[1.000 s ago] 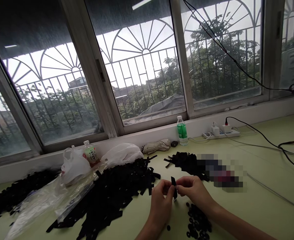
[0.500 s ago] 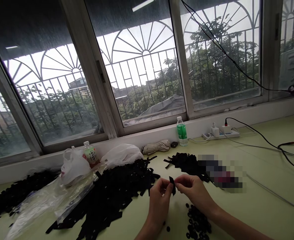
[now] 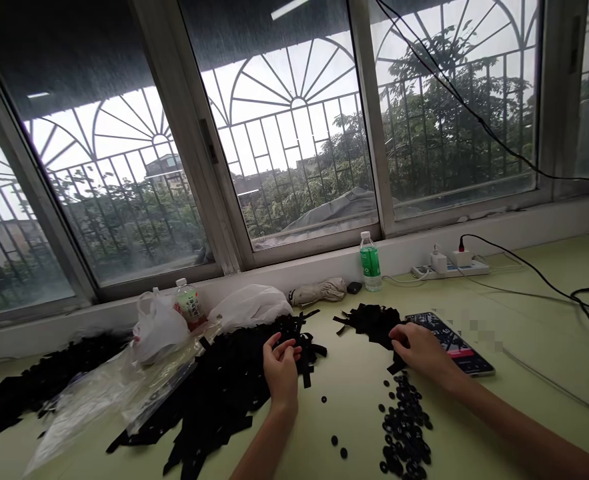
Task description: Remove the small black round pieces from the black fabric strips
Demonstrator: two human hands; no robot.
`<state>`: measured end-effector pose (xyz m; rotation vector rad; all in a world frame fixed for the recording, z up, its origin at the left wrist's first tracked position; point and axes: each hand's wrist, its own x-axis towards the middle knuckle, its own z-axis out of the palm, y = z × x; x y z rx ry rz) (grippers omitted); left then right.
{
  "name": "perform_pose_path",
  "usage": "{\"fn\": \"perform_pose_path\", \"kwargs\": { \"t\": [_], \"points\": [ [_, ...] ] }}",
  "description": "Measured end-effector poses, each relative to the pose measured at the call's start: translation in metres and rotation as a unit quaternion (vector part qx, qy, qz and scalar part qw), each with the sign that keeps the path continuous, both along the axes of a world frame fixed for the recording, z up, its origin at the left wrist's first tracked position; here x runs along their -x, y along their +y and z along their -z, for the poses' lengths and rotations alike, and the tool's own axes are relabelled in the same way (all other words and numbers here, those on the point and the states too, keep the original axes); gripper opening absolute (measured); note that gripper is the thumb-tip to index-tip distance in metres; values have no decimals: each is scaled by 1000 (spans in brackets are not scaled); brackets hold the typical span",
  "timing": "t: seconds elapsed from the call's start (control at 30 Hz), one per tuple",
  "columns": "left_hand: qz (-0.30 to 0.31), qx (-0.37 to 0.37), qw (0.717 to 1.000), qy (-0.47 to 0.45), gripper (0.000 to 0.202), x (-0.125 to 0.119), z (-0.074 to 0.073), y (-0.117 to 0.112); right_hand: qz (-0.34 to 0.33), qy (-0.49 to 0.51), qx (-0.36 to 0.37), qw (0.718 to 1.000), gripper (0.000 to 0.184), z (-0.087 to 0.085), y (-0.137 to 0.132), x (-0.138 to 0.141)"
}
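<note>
The person has 2 bare hands over a pale green counter. The left hand is curled up and narrow, with its fingers on the big pile of black strips. You cannot tell if it is holding a strip. The right hand is wider and lies loose, with its fingers on the edge of a small pile of black strips. It holds nothing you can see. Just beside it, a phone lies flat with its screen lit.

Small round black pieces sit in a heap between the hands and the person, and a few lie alone. A third black pile lies far to the left, near a clear plastic bag. By the window are 2 white bags, 2 bottles, and a folded umbrella. A power strip sits on the counter too, with a black cable running from it.
</note>
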<state>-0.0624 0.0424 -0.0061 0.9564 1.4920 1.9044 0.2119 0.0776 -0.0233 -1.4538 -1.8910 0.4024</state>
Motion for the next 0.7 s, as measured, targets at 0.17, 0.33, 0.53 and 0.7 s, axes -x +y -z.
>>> {"fn": "perform_pose_path", "kwargs": {
  "t": [0.17, 0.33, 0.53, 0.7],
  "points": [
    [138, 18, 978, 153, 17, -14, 5, -7, -76, -65, 31, 995, 21, -5, 0, -11],
    [168, -32, 905, 390, 11, -13, 4, -13, -147, -96, 49, 983, 13, -14, -1, -26],
    [185, -75, 834, 515, 19, -3, -4, -14, -145, -100, 35, 984, 9, -14, 0, -27],
    [337, 37, 791, 509, 21, 11, -9, -12, -140, -72, 6, 987, 13, -17, -2, -20]
  ]
}}
